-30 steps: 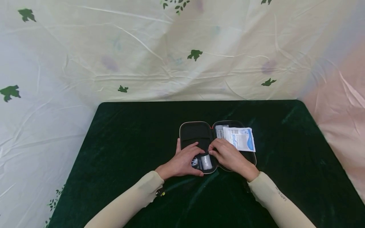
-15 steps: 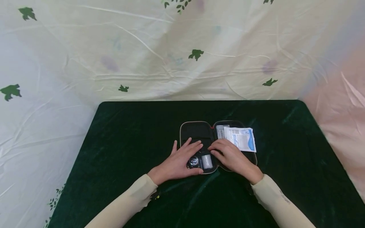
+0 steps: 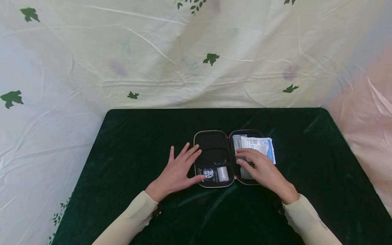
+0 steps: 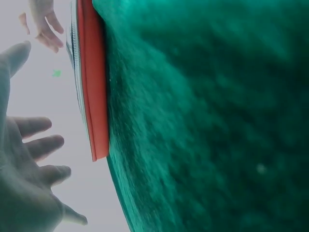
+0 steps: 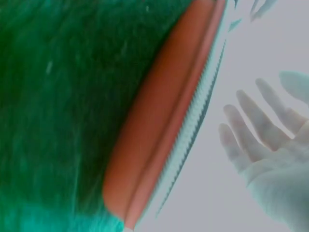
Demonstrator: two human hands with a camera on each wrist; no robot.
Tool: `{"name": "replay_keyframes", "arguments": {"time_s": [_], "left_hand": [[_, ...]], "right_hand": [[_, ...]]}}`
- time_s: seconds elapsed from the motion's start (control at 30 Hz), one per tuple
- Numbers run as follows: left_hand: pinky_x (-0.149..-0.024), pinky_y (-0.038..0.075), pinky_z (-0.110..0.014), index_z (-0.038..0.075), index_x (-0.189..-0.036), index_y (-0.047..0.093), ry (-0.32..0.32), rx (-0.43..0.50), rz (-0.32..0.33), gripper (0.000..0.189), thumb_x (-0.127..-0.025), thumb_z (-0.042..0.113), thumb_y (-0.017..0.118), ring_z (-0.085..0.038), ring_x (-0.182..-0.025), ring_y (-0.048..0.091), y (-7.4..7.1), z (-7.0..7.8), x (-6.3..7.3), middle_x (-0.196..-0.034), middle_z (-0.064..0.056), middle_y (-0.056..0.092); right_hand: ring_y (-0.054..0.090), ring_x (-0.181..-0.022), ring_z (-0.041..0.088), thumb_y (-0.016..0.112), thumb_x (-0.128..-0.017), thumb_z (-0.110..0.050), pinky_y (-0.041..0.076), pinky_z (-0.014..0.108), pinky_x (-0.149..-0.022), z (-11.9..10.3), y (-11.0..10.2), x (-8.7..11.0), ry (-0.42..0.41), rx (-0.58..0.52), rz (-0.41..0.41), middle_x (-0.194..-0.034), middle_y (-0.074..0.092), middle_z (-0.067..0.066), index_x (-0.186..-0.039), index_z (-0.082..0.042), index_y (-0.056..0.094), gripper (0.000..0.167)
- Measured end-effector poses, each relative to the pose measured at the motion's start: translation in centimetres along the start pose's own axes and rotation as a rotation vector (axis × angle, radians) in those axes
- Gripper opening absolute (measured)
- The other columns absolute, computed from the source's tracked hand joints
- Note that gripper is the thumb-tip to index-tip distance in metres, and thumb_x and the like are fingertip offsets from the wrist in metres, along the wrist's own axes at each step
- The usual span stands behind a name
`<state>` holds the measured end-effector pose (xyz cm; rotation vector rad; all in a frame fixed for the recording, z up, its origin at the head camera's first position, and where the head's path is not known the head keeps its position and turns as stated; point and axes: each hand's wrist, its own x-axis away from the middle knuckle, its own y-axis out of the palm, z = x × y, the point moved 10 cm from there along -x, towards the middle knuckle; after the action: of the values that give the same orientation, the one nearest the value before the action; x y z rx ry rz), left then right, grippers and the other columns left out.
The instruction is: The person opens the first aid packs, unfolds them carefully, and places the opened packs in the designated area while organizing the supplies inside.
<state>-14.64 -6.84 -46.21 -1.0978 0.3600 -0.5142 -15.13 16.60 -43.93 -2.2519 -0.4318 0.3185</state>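
Observation:
A zippered case (image 3: pixel 211 140) lies unfolded on the table, black inside; the wrist views show its orange-red outside (image 4: pixel 94 87) and pale zip teeth. In its left half sit a white roll (image 3: pixel 222 174) and a round item in clear wrapping (image 3: pixel 208 173). The right half carries a white and blue packet (image 3: pixel 265 146) printed with letters, over a clear-wrapped grey item (image 3: pixel 239 140). My left hand (image 3: pixel 174 170) spreads its fingers at the case's left edge, holding nothing. My right hand (image 3: pixel 262 169) hovers over the right half, fingers loosely bent and free of any object, hiding part of the packet.
Dark green velvet cloth (image 3: pixel 147 136) covers the table around the case. Behind and beside the table hangs a pale curtain (image 3: pixel 159 61) with green bird and leaf prints.
My left hand has drawn back leftward off the case's left half, uncovering the round wrapped item. My right hand has moved right, from the fold to over the packet, its fingers loosening.

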Motion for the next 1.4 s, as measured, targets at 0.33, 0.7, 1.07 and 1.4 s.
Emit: {"name": "replay_keyframes", "arguments": {"time_s": [0.33,0.7,1.07,1.4], "left_hand": [[-0.117,-0.001,-0.075,0.018,-0.162,0.038,-0.067,0.002,-0.043,0.088,-0.094,0.071,0.057,-0.032,-0.159,0.012,0.5,-1.6,0.5,-0.171,-0.004,0.024],[-0.117,-0.002,-0.075,0.018,-0.162,0.037,-0.087,0.027,-0.084,0.089,-0.094,0.074,0.053,-0.032,-0.159,0.012,0.9,-1.9,0.6,-0.172,-0.003,0.022],[-0.117,-0.001,-0.076,0.018,-0.162,0.037,-0.092,0.022,-0.092,0.089,-0.094,0.073,0.055,-0.032,-0.158,0.013,1.0,-2.0,0.6,-0.172,-0.003,0.023],[-0.118,0.007,-0.074,0.015,-0.156,0.047,-0.056,0.021,-0.003,0.076,-0.098,0.062,0.06,-0.03,-0.157,0.021,0.0,-2.0,0.0,-0.168,-0.006,0.033]], "right_hand": [[0.049,-0.138,0.044,0.062,-0.106,-0.026,0.043,0.068,-0.104,1.7,-3.2,1.4,0.047,0.044,0.062,-0.151,0.053,0.017,-0.136,-0.007,0.064,0.036],[0.034,-0.148,0.047,0.068,-0.102,-0.035,0.033,0.072,-0.109,4.4,-4.3,1.5,0.067,0.117,0.028,-0.16,0.043,0.018,-0.149,-0.007,0.054,0.056],[0.016,-0.156,0.043,0.072,-0.097,-0.046,0.021,0.072,-0.116,6.7,-3.3,1.8,0.096,0.155,-0.137,-0.166,0.031,0.019,-0.159,-0.006,0.04,0.08],[0.019,-0.154,0.046,0.073,-0.098,-0.03,0.022,0.071,-0.116,7.6,-2.9,1.8,0.073,0.193,-0.197,-0.165,0.033,0.02,-0.153,-0.006,0.049,0.064]]}}
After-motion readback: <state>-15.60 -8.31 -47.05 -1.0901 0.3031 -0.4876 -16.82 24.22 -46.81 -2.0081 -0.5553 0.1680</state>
